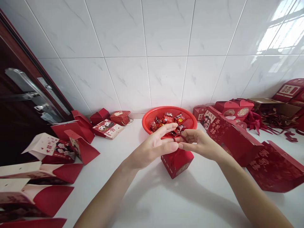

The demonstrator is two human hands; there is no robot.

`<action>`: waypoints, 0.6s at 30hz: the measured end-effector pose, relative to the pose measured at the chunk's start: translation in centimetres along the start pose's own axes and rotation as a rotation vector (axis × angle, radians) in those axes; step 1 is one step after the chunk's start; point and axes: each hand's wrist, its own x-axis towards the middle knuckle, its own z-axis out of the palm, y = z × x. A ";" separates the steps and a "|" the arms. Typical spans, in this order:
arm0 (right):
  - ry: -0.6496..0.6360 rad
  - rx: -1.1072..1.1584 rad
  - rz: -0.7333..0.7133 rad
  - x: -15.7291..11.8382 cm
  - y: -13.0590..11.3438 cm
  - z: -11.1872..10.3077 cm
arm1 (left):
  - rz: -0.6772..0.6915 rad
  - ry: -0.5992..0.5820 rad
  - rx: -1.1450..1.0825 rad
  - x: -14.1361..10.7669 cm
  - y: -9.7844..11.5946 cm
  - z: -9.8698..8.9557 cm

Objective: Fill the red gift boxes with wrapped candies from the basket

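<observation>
A small red candy box (178, 165) stands on the white table in front of me, closed at the top. Both hands meet just above it, at a thin dark red ribbon (174, 139). My left hand (150, 147) pinches the ribbon between thumb and fingers, its other fingers stretched out. From the right, my right hand (203, 143) has its thumb and curled fingers closed on the ribbon too. My fingers partly hide the knot or loop. Right behind the hands sits a red plastic basket (194, 123) with wrapped candies (168, 117) in it.
Folded red and cream boxes (57, 150) crowd the left side, near a dark door (14, 126). Large red boxes (228, 136) lean at right. Behind them stands a cardboard box (270, 103) with ribbons (255, 122). A tiled wall (166, 79) closes the back.
</observation>
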 end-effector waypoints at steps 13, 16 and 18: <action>0.255 -0.096 -0.124 -0.4 -0.7 2.3 | 0.094 -0.049 0.067 -0.2 -0.7 1.6; 0.402 -0.023 -0.187 -0.7 -1.4 1.1 | 0.184 0.048 0.087 -0.2 -0.3 1.6; 0.502 0.022 -0.221 -0.9 -2.3 -0.6 | 0.262 0.116 0.092 -0.2 -0.2 1.5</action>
